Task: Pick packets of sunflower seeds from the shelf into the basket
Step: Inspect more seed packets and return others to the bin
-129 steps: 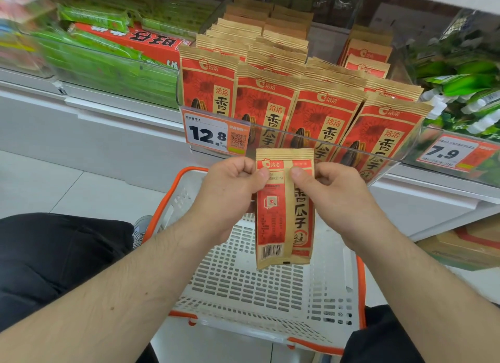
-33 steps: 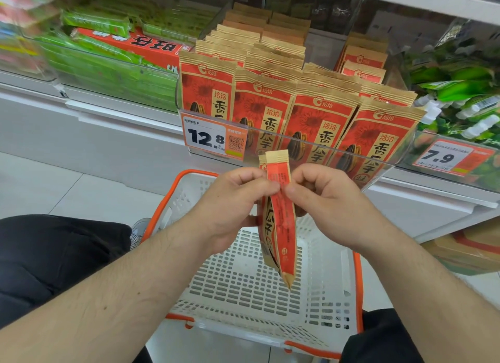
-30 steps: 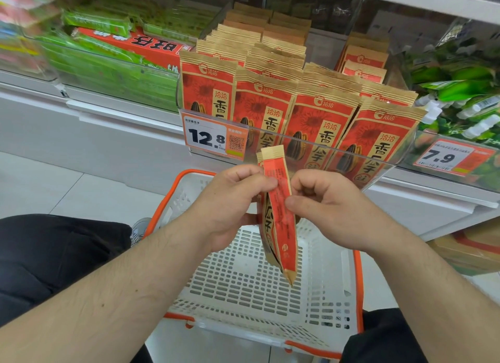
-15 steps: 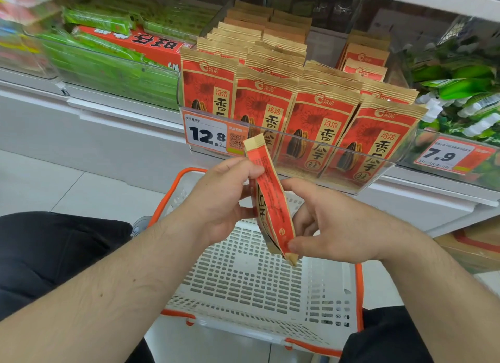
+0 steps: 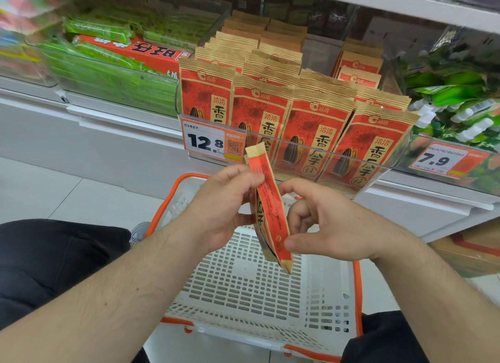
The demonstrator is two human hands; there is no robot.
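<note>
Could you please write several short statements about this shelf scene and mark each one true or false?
1. Both hands hold one sunflower seed packet above the basket. True: the left hand pinches it near the top, the right hand near the bottom.
2. A packet already lies in the basket. False: no packet shows on its visible floor.
3. The price tag in front of the shelved seed packets reads 12.8. True.
4. The held packet faces the camera flat. False: it is turned nearly edge-on.
5. The basket has a green rim. False: the rim is orange.
</note>
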